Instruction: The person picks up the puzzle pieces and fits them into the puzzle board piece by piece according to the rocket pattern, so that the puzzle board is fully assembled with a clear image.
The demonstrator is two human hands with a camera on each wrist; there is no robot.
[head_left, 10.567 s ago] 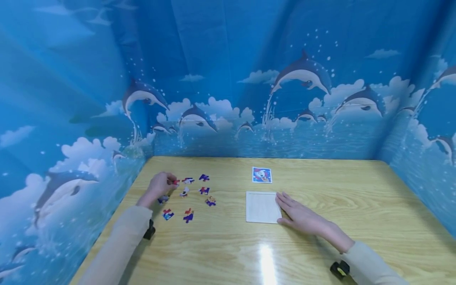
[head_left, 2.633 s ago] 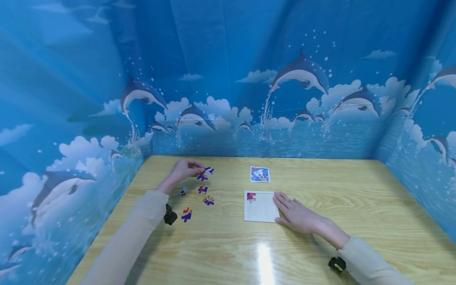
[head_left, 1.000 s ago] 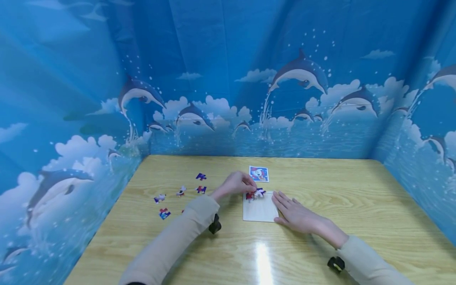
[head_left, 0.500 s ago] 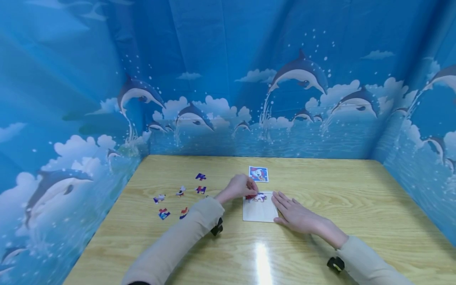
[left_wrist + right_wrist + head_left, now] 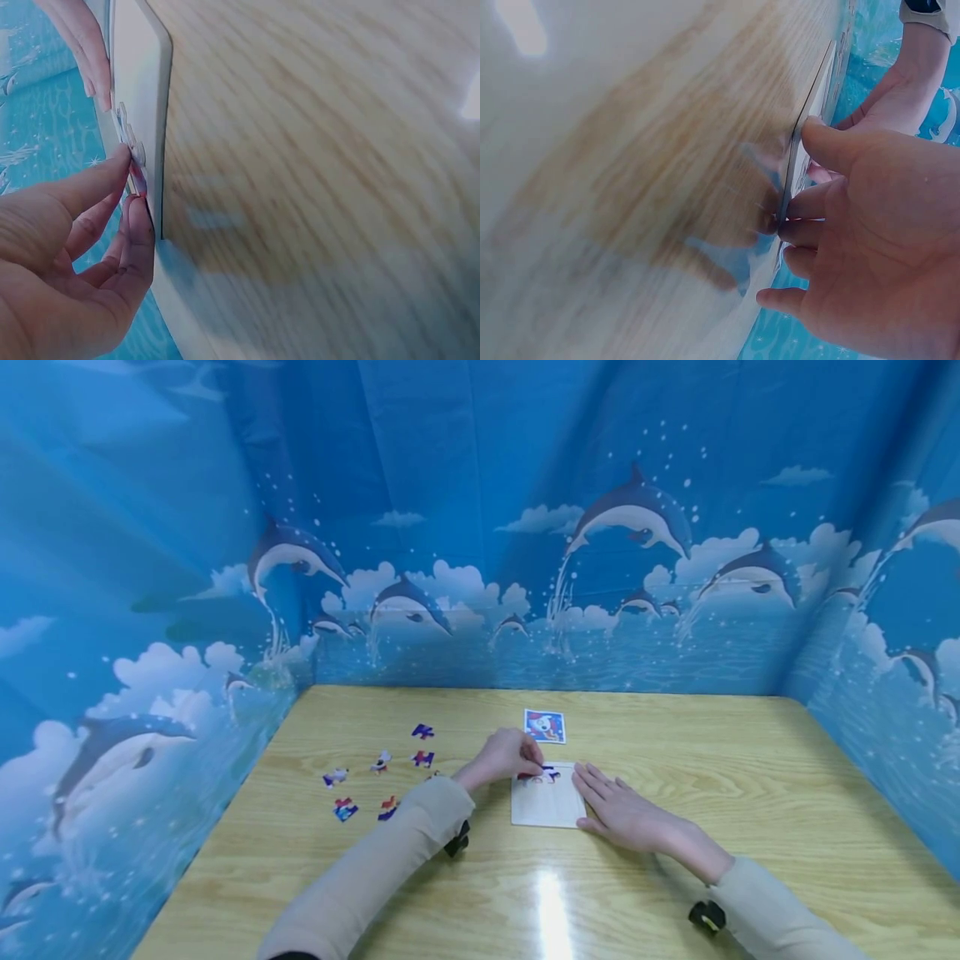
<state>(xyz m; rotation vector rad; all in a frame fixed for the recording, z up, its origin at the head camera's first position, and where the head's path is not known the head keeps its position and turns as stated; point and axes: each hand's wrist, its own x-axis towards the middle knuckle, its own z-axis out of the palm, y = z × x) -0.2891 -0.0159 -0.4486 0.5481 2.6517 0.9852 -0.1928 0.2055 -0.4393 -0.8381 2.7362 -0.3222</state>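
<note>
The white square board (image 5: 547, 808) lies on the table, its near part bare. At its top left my left hand (image 5: 501, 755) pinches a puzzle piece between thumb and fingers; in the left wrist view the fingertips of the left hand (image 5: 82, 255) are on a reddish piece (image 5: 138, 180) low over the board (image 5: 142, 67). A white and purple piece (image 5: 551, 776) shows just right of the fingertips. My right hand (image 5: 628, 810) rests with straight fingers along the board's right edge; in the right wrist view the right hand (image 5: 885, 240) touches that edge.
Several loose puzzle pieces lie on the left of the table, among them a purple one (image 5: 423, 732) and a red and blue one (image 5: 345, 810). A small picture card (image 5: 545, 727) lies behind the board. A dolphin-printed curtain (image 5: 480, 635) surrounds the table's far sides.
Since the earlier frames, my left hand has carried a white and purple piece from the left to the board. In the last half second it has shifted only slightly. The right hand stays at the board's edge.
</note>
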